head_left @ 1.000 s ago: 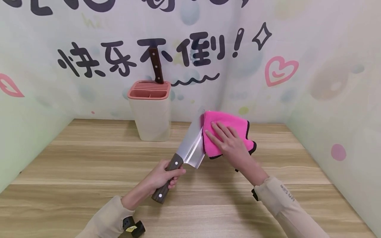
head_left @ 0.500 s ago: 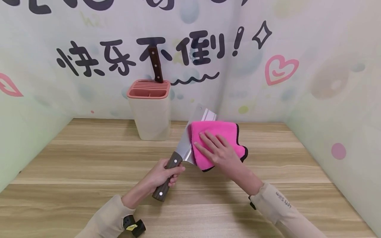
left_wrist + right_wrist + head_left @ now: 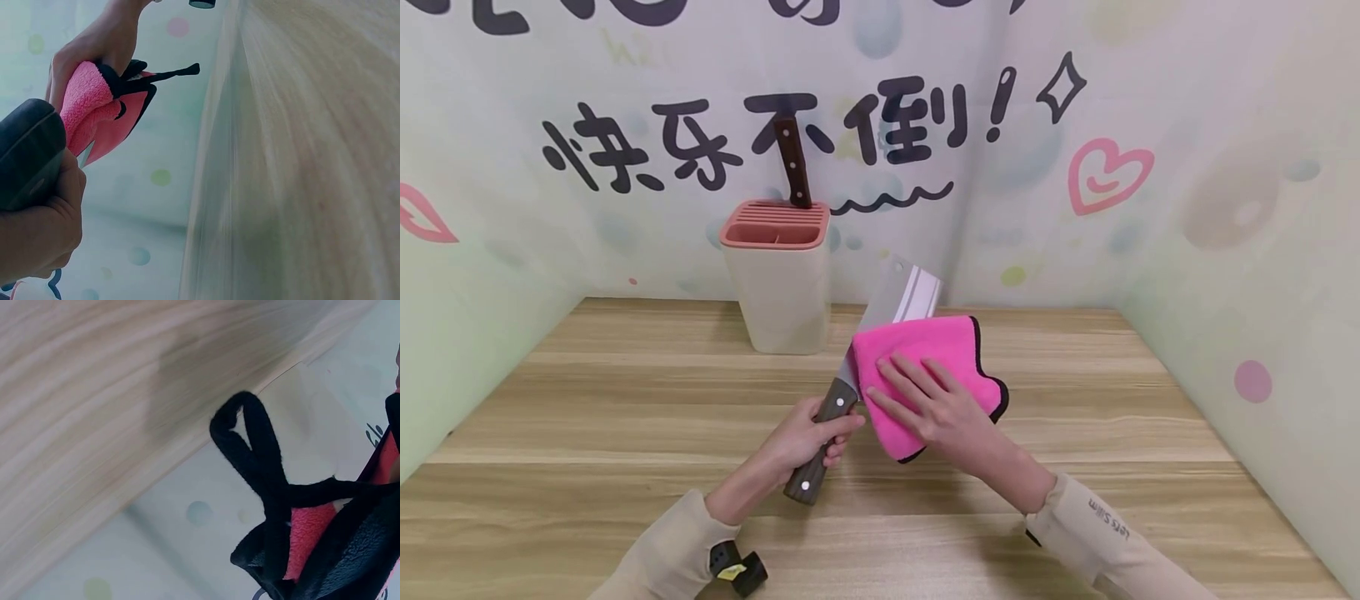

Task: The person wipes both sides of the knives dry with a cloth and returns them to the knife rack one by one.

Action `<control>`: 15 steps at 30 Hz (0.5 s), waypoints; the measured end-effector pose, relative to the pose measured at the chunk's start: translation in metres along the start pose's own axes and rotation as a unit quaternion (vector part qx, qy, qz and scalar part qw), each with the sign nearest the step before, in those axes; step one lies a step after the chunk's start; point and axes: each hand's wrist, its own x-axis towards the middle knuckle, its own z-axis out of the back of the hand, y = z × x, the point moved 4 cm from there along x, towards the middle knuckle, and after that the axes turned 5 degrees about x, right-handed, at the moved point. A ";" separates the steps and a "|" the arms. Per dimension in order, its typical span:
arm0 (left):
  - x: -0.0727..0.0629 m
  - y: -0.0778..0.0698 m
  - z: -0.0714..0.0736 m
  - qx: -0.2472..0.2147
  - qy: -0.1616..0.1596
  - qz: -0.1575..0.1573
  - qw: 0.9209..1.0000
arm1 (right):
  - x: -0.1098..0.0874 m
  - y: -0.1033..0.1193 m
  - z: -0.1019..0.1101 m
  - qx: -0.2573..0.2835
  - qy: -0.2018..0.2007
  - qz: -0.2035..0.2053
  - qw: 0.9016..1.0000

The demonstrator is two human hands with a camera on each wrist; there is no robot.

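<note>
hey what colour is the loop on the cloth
Black; the loop shows best in the right wrist view.

glossy metal cleaver [image 3: 891, 300], matt fleecy cloth [image 3: 925, 342]

A dark-handled cleaver [image 3: 841, 392] stands aslant, its shiny blade [image 3: 891, 296] partly covered by a black-edged pink cloth [image 3: 947, 343]

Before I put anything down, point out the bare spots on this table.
Free tabletop at left, bordered by the left wall, knife holder and left sleeve; and at right, bordered by the pink cloth, right sleeve and right wall. Crowded: the middle, with the cleaver in the left hand and pink cloth under the right hand.
</note>
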 end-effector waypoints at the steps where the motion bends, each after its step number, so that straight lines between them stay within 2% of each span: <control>1: 0.000 0.000 0.000 0.000 0.000 -0.002 1.000 | 0.000 0.001 0.000 0.003 -0.003 0.005 1.000; 9: 0.000 -0.001 0.001 -0.009 0.002 -0.001 1.000 | -0.005 0.001 0.004 0.006 -0.013 0.036 0.999; 15: -0.001 -0.001 0.001 -0.009 0.002 -0.001 1.000 | -0.009 -0.004 0.006 0.013 -0.009 0.040 0.999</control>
